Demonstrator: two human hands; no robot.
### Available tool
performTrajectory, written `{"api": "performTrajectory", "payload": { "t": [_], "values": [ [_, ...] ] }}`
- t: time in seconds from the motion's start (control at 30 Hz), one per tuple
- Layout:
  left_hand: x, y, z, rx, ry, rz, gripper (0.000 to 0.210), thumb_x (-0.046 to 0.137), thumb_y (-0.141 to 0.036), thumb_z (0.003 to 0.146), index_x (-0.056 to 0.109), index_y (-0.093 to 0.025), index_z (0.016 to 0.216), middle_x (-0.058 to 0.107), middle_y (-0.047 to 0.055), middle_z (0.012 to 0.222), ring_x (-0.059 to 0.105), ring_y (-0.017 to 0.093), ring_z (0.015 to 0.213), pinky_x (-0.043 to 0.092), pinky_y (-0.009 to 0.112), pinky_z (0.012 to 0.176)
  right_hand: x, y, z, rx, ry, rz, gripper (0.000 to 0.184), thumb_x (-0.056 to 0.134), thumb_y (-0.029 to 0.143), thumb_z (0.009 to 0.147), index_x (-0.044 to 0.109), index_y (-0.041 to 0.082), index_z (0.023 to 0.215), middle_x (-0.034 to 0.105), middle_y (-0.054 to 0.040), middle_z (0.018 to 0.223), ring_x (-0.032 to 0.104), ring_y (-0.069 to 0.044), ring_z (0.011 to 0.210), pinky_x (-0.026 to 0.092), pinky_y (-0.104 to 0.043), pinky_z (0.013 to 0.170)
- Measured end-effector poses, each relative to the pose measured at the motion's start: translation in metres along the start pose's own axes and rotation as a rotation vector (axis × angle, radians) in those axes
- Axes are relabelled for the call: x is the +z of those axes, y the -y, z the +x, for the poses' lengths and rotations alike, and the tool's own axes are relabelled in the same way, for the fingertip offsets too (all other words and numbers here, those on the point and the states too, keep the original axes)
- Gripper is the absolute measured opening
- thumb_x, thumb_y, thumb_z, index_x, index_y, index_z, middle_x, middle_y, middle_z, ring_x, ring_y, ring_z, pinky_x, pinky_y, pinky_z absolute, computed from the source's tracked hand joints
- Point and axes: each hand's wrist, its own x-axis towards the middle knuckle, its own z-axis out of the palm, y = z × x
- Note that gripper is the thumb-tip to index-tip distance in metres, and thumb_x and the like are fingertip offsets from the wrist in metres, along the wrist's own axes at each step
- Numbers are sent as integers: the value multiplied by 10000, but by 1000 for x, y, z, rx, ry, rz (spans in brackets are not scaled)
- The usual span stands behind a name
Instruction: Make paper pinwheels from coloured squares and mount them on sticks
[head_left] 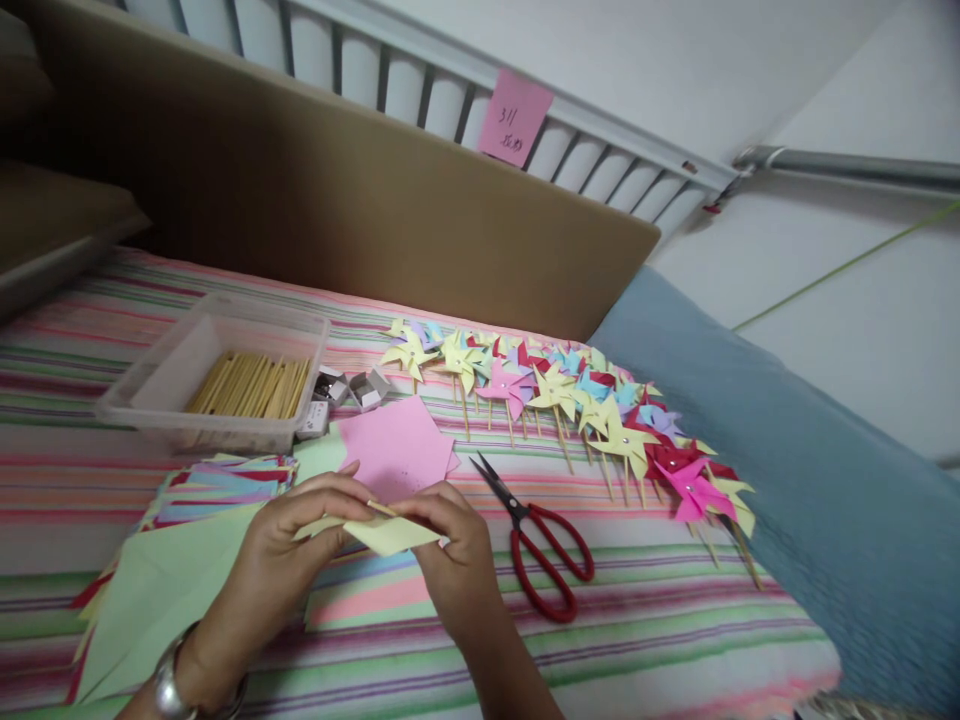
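Paper (390,537), pale yellow and folded, is just left of the red-handled scissors (518,508). Left hand (311,515), farther left of the scissors, pinches one side of it between thumb and fingers; right hand (454,535), nearest the scissors without touching them, grips the other side with curled fingers. A short bit of wooden stick (381,508) shows above the fold, between the fingertips; which hand holds it I cannot tell. A silver bracelet (166,685) circles the left wrist.

Left of the scissors and a little beyond lie pink sheets (397,440). Well to their left are a fanned pile of coloured strips (225,482) and large pale green sheets (169,590). Beyond these, up and left of the scissors, stands a clear plastic box (319,365) of wooden sticks (251,385), with small cartons (370,388) beside it. Many finished pinwheels (628,445) lie beyond and right of the scissors, all on striped cloth (637,620).
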Motion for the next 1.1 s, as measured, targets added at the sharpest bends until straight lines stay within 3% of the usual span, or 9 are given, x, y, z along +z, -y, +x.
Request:
{"api": "performTrajectory", "payload": {
  "t": [0.67,1.1],
  "values": [
    [0,0,-1,-1,10,-13,73,646,-238,741,716,-245,720,710,23,805,650,182,799,427,419,969,1,-1,-2,-1,4,11,392,500,4,636,738,229,852,573,-7,723,550,-143,683,415,-237,610],
    [1,-1,-1,-16,9,-5,79,642,-265,751,712,-245,720,714,23,801,651,189,798,413,454,984,1,-2,-3,-63,-11,0,363,529,13,704,726,250,896,575,-4,738,567,-135,686,431,-233,606]
  ]
}}
